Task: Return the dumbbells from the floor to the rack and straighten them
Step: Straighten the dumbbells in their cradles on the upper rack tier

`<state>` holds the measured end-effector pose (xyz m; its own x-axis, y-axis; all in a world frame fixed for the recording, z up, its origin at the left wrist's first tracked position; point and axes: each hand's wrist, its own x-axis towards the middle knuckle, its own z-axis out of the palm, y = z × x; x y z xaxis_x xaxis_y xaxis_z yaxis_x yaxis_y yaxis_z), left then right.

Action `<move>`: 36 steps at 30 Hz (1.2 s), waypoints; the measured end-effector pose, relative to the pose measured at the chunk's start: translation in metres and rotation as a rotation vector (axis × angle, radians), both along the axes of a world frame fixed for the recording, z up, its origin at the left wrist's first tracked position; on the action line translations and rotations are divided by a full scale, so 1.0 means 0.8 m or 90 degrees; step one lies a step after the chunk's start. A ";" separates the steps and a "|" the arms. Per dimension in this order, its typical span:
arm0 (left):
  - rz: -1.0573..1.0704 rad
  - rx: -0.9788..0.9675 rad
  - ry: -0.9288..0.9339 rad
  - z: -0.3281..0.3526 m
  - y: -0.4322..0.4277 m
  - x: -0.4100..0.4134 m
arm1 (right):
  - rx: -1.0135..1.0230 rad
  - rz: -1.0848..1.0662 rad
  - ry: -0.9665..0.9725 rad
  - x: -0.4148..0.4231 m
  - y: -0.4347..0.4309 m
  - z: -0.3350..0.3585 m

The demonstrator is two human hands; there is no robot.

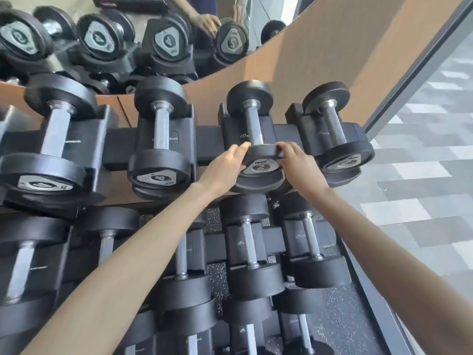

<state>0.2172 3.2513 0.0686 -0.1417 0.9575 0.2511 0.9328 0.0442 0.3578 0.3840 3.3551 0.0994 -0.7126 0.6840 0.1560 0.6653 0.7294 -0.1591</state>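
Here's the dumbbell [254,126] at twelve o'clock: matt black rubber heads, knurled metal handle. The rack [210,142] looks smooth matt black. Wood-grain wall panel [332,60] at one o'clock, glossy mirror [138,29] at eleven, woven grey carpet tiles [422,201] at three.

A black dumbbell [254,128] with a knurled steel handle is lying in a top-tier cradle of the rack [207,142]. Its near head, seemingly marked 2, is facing outward between neighbouring dumbbells [160,130].
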 end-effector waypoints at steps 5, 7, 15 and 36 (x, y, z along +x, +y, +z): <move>-0.006 -0.012 0.073 0.010 0.005 -0.009 | -0.043 0.020 0.009 -0.001 0.005 0.001; 0.000 -0.032 0.083 0.016 0.007 -0.002 | -0.062 0.013 0.027 0.002 0.006 -0.003; 0.013 -0.061 0.082 0.029 0.000 0.000 | -0.084 0.015 0.005 0.008 -0.001 0.004; 0.069 0.041 0.090 0.019 -0.185 -0.151 | -0.011 0.224 0.038 -0.101 -0.129 -0.015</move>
<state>0.0961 3.1031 0.0840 -0.2023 0.9199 0.3359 0.9651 0.1289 0.2281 0.3030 3.2519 0.0875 -0.8950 0.4011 0.1949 0.3632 0.9092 -0.2035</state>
